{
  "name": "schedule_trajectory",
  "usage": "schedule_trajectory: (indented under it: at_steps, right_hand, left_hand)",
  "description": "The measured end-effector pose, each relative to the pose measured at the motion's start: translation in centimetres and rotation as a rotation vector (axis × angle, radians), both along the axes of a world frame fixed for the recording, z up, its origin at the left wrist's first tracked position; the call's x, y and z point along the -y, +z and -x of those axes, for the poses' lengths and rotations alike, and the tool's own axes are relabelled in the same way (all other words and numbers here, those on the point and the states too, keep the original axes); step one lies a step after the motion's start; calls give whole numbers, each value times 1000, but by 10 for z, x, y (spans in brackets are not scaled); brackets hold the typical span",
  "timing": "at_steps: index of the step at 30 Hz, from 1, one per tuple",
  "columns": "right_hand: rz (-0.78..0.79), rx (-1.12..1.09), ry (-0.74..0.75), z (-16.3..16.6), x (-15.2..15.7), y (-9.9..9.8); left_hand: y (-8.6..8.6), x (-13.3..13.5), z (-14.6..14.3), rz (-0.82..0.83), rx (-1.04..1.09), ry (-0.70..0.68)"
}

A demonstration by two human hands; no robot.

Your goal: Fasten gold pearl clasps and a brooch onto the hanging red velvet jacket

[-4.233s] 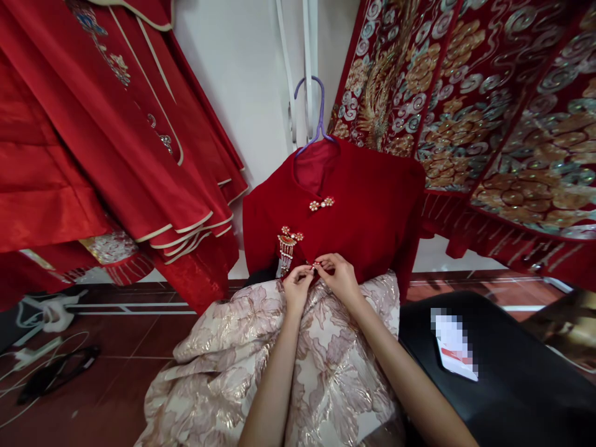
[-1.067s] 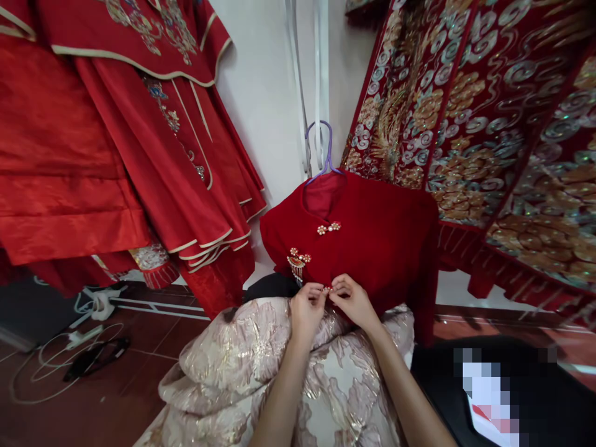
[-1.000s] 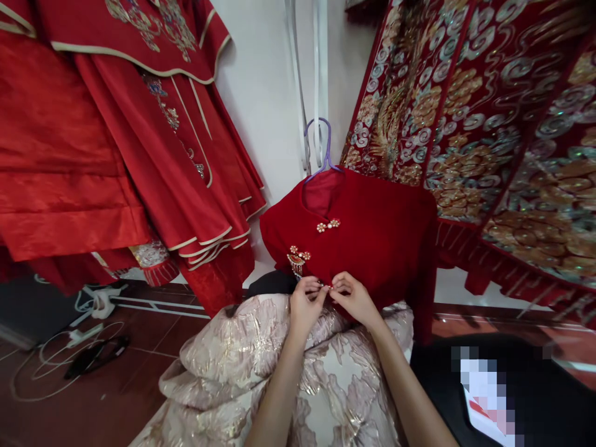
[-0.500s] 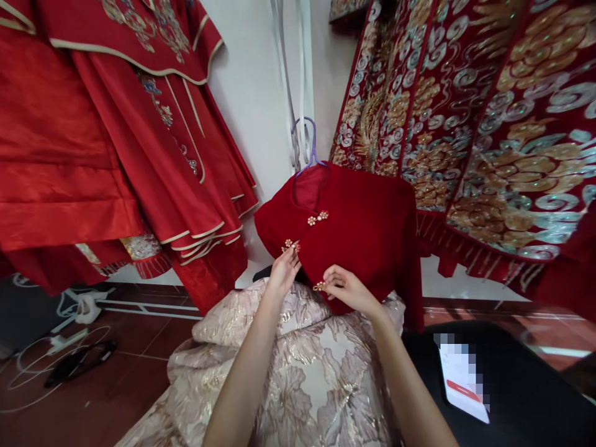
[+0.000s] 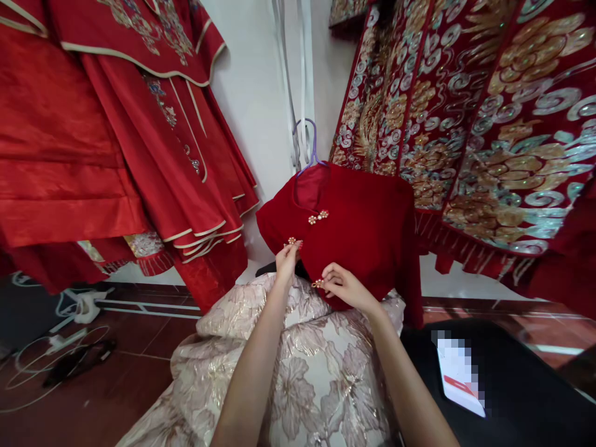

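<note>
A dark red velvet jacket (image 5: 363, 211) hangs on a purple hanger (image 5: 315, 146) in front of me, its front partly parted low down. Gold flower-shaped clasps run along the opening; the top clasp (image 5: 318, 217) is joined. At the middle clasp (image 5: 292, 241), my left hand (image 5: 287, 259) has its fingers pinched together, partly covering it. My right hand (image 5: 347, 287) closes thumb and fingers on the jacket's front edge beside the lowest clasp (image 5: 317, 284). Pale floral brocade fabric (image 5: 321, 366) with a metallic sheen lies beneath both forearms.
Red garments with cream piping (image 5: 195, 149) hang at left, a heavily embroidered red one (image 5: 465, 124) at right. On a black surface (image 5: 526, 385) at lower right lies a lit phone (image 5: 459, 379), partly pixelated. White cables (image 5: 23, 366) and a power strip (image 5: 67, 339) lie on the floor.
My left hand has shifted slightly right and its fingers have drawn together at the middle clasp. My right hand stays by the lowest clasp, almost unmoved.
</note>
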State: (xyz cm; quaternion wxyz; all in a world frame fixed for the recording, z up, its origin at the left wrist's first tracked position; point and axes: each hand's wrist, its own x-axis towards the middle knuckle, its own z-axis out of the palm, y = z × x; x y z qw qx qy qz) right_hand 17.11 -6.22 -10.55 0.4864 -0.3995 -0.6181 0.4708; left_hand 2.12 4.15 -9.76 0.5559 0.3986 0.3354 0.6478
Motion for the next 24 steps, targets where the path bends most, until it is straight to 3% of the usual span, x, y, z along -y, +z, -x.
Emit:
schedule_trajectory:
  at_steps: [4, 8, 13, 17, 20, 24]
  right_hand:
    - [4, 27, 22, -3, 2, 0]
    - [-10, 101, 85, -20, 6, 4]
    - [-94, 163, 5, -41, 14, 15]
    - [-89, 187, 46, -52, 24, 24]
    - [-110, 242, -24, -65, 30, 30]
    - [-86, 284, -75, -87, 40, 38]
  left_hand:
    - [3, 6, -4, -4, -60, -51]
    - [17, 14, -3, -61, -326, -158]
    - [72, 13, -8, -502, -595, 95]
    - [118, 22, -15, -665, -1124, 230]
    - [133, 30, -17, -748, -1389, 304]
    - [135, 30, -12, -788, -1506, 337]
